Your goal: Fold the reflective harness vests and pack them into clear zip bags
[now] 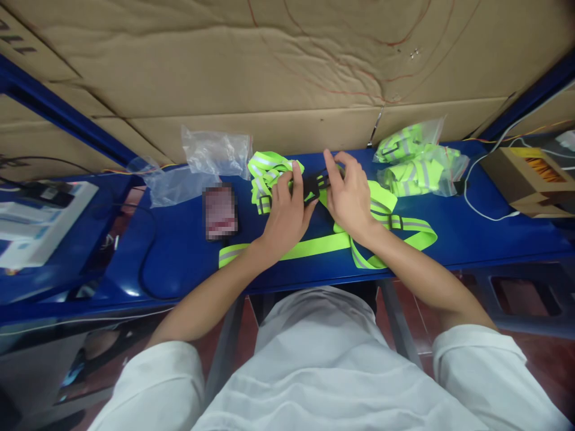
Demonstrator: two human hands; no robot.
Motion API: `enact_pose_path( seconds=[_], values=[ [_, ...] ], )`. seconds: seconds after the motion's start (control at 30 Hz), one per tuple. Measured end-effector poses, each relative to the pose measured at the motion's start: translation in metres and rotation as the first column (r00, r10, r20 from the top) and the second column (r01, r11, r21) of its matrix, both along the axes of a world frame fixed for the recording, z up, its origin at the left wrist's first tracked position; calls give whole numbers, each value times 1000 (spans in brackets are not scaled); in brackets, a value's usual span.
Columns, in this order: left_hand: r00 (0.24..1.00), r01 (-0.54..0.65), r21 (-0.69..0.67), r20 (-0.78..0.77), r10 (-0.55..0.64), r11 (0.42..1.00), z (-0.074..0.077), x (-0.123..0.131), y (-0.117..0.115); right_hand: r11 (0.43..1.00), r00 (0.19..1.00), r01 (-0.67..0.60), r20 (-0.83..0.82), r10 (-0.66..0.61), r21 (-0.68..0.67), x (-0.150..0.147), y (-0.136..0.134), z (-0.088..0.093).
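Note:
A black side-release buckle (311, 185) sits between my two hands above the blue table. My left hand (287, 206) grips its socket half between fingers and thumb. The pronged half (322, 181) is in the fingers of my right hand (348, 194), close to the socket; whether the halves touch I cannot tell. A neon-yellow reflective strap (314, 245) spreads loosely under both hands, with a black slider (396, 222) on its right loop. Beside my left hand lies a bundled yellow reflective strap (269, 169).
Transparent plastic bags (215, 154) lie at the back left, near a blurred-out dark item (220, 211). Bagged yellow straps (415, 170) rest at the back right. A cardboard box (525, 179) and white cable (469, 188) are further right. Cardboard (314, 66) walls the back.

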State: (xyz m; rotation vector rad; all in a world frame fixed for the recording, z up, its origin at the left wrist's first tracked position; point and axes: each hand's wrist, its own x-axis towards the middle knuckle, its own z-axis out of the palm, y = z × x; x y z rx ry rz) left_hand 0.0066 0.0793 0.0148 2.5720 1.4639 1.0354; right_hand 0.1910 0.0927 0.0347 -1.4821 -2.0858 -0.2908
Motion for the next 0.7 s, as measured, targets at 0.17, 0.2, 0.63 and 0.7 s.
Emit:
enact_pose_path(
  seconds=[0.17,0.2,0.63,0.7],
  values=[
    [999,1,19,46,-2,1000,1,1,-1,1000,997,-14,-70,13,-4,1,0,1],
    [999,-4,24,50,3,1000,2,1,-1,1000,997,-9,-77,9,0,0,-1,0],
    [998,-57,13,-1,57,998,4,-3,-4,1000,998,20,-53,-20,-1,2,-1,-5],
    [999,-44,10,-8,45,999,5,-2,-5,1000,999,19,-39,-19,-19,1,-1,-4]
  ],
)
